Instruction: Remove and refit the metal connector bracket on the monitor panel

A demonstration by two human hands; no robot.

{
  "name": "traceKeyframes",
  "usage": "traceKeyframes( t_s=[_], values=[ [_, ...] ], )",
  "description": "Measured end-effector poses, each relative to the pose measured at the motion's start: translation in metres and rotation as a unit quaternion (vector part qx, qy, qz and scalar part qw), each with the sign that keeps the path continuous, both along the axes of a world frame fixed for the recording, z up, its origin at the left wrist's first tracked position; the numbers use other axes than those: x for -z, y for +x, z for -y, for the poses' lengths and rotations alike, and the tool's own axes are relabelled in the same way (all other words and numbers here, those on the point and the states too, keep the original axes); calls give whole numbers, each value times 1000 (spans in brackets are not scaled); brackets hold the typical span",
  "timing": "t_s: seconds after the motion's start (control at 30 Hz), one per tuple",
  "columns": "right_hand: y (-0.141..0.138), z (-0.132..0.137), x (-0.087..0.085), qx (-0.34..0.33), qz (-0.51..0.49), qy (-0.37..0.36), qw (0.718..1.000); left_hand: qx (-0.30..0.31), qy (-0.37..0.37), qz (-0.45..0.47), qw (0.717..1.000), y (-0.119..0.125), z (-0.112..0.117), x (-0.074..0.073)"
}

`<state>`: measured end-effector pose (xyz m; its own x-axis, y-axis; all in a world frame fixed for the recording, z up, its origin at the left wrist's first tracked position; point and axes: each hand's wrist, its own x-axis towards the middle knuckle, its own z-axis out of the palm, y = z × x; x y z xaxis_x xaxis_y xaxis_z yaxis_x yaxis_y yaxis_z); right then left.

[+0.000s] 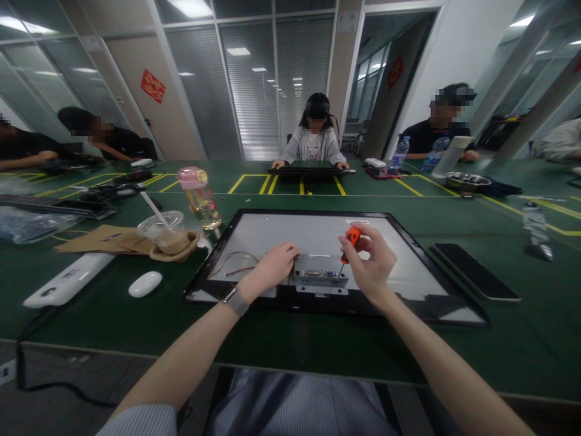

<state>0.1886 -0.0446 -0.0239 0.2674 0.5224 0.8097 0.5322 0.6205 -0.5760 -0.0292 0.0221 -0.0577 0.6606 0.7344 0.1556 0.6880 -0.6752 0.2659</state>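
A flat display panel (254,236) with a black frame and a pale back lies on the table in front of me. Near its close edge sits a grey metal port box (320,280) with connectors on its near face. My left hand (278,261) grips the left end of this box, its fingers bent and partly hidden. An orange-handled screwdriver (351,237) is pinched between the fingers of my right hand (376,257). Its shaft points down to the right end of the box; whether the tip touches a screw is too small to tell. Thin wires (240,261) lie left of my left hand.
Left of the panel stand a pink-lidded bottle (200,197) and a plastic cup with straw (166,233), near a white mouse (145,283) and white power bank (68,281). A black phone (474,270) lies right. Across the table, a person (313,142) holds a dark panel.
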Motion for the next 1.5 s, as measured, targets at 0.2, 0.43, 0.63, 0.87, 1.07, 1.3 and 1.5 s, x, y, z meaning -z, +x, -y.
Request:
traceKeyframes(
  t_s=[0.2, 0.43, 0.63, 0.87, 1.07, 1.3, 1.5],
  values=[
    [-1, -6, -13, -312, -170, -104, 929, -4, 5, -2, 1000, 1, 0, -1],
    [10, -6, -26, -373, -168, -173, 896, -10, 7, -4, 1000, 2, 3, -5],
    [9, -2, -30, -386, -163, -203, 885, -4, 7, 1, 1000, 1, 2, -3],
    [14, -7, -22, -385, -168, -194, 887, -4, -1, -2, 1000, 0, 0, -1],
    [14, -8, -24, -377, -195, -204, 882, 0, 14, 1, 1000, 0, 1, 0],
    [10, -8, -26, -421, -267, -199, 844, -2, 14, -4, 1000, 1, 0, 0],
    [11, -8, -22, -401, -255, -203, 856, -3, 9, -3, 1000, 1, 1, -2]
  ],
)
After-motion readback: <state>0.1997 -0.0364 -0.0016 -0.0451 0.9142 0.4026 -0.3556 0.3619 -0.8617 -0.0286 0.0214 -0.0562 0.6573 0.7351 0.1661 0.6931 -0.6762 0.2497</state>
